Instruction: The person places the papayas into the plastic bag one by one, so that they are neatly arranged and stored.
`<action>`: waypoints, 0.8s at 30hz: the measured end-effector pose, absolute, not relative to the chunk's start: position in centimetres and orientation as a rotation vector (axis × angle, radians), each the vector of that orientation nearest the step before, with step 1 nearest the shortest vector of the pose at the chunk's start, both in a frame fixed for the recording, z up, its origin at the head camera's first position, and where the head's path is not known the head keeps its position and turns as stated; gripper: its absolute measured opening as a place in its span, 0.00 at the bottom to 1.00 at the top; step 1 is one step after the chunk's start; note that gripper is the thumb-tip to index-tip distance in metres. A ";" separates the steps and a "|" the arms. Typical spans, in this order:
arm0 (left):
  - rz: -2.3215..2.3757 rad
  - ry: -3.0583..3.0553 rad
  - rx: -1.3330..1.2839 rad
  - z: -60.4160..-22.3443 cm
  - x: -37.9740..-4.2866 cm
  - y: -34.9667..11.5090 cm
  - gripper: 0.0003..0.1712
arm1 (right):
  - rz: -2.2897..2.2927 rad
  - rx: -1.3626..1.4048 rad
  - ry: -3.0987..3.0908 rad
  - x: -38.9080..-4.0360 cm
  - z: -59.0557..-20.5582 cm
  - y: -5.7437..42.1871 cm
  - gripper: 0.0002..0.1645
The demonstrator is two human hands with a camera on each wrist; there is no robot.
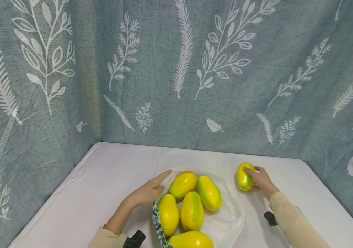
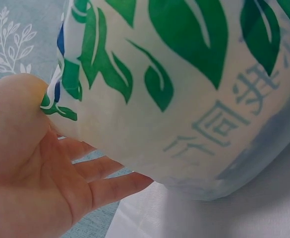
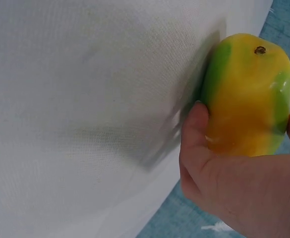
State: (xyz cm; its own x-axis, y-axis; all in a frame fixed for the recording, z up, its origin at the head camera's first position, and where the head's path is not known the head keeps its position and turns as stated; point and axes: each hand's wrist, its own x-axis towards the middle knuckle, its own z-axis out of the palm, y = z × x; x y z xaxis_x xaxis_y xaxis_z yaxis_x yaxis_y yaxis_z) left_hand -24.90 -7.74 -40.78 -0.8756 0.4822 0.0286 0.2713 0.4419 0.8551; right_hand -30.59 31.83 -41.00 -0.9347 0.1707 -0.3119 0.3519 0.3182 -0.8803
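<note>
A white plastic bag (image 1: 226, 224) stands with its mouth spread, showing several yellow-green papayas (image 1: 192, 210) inside. Green leaf prints and lettering mark the bag's side in the left wrist view. At its left rim my left hand (image 1: 148, 191) holds the bag edge, thumb on the inner side and fingers (image 2: 117, 188) along the outside. Right of the bag, my right hand (image 1: 261, 181) grips a single papaya (image 3: 249, 94) between thumb and fingers. That papaya, yellow with green streaks and a small brown spot at one end, is close to the white tabletop; whether it touches cannot be told.
A white cloth covers the table (image 1: 102, 182). Blue-grey curtains (image 1: 164, 113) with white leaf prints enclose its back and sides. The bag's loose right rim (image 1: 241, 220) spreads over the table between the two hands.
</note>
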 end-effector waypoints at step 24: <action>1.410 2.476 0.625 -40.9 -24.8 -7.5 0.31 | -2.005 0.437 2.094 -29.6 -42.0 33.7 0.56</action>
State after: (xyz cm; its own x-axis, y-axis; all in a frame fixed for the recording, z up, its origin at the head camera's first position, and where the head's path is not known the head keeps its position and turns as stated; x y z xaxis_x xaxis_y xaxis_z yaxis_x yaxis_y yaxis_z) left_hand -24.84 -7.54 -40.89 -0.8842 0.4668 0.0156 0.2517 0.4482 0.8578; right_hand -29.61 33.71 -41.99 -0.9340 0.0677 -0.3507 0.3533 0.0310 -0.9350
